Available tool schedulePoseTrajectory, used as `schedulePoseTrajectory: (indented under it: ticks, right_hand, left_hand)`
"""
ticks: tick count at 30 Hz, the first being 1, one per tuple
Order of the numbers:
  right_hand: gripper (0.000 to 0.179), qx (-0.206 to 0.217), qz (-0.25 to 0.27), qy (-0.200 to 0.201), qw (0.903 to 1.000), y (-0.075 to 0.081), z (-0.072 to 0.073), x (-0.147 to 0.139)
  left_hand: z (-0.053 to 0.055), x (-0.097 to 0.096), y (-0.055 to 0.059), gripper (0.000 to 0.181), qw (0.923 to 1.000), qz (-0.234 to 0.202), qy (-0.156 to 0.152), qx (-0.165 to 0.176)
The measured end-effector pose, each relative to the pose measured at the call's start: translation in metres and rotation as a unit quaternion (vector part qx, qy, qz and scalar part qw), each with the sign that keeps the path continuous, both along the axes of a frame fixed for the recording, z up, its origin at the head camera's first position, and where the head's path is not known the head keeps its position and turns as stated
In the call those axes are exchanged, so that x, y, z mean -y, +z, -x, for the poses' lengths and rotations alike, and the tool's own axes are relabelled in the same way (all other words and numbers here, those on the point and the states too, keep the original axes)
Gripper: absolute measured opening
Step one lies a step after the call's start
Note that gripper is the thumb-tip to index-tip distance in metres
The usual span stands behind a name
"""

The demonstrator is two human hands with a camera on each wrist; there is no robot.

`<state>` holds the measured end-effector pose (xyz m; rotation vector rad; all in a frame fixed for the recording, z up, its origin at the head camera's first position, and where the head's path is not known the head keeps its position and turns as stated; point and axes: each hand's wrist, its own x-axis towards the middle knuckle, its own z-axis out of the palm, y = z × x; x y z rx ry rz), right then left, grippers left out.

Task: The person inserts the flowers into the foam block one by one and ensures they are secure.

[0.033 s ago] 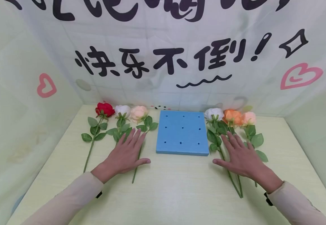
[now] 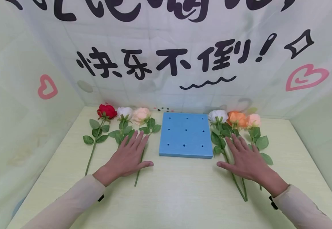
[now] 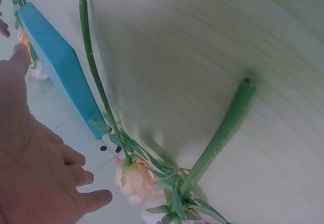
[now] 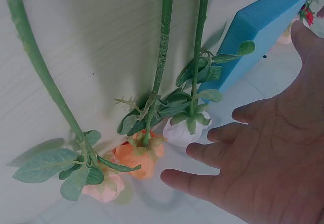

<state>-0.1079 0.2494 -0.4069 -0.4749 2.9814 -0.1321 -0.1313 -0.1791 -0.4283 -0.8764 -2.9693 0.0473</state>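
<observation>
My left hand [image 2: 128, 157] is held flat with its fingers spread, above the stems of a white rose [image 2: 124, 112] and a peach rose [image 2: 141, 115]; it holds nothing. A red rose [image 2: 107, 111] lies farther left. My right hand [image 2: 244, 159], palm down with straight fingers, hovers over the stems of a second white rose [image 2: 218, 116], an orange rose [image 2: 237, 119] and a pink rose [image 2: 253, 121]. In the right wrist view a gap shows between that palm and the stems [image 4: 164, 46]. Between the hands lies a blue foam block [image 2: 186, 136] with several small holes in rows.
The pale wooden table [image 2: 177, 197] carries everything. Behind it hangs a white cloth [image 2: 143, 92] with black lettering, and cloth side walls with pink hearts [image 2: 47, 87] enclose the table left and right. The roses' heads lie close to the back cloth.
</observation>
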Motion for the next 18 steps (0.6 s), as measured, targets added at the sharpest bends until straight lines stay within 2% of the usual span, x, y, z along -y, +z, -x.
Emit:
schedulePoseTrajectory:
  ticks: [10, 18]
  right_hand:
    - [0.101, -0.003, -0.006, 0.003, 1.0, 0.0037, -0.0017, -0.0009]
    - [0.099, -0.015, -0.007, 0.001, 0.9999, 0.0036, -0.0026, -0.0059]
  left_hand:
    - [-0.0012, -0.0017, 0.0043, 0.098, 0.9999, 0.009, 0.004, 0.011]
    - [0.003, -0.0026, 0.0089, 0.097, 0.9998, 0.01, 0.005, 0.014]
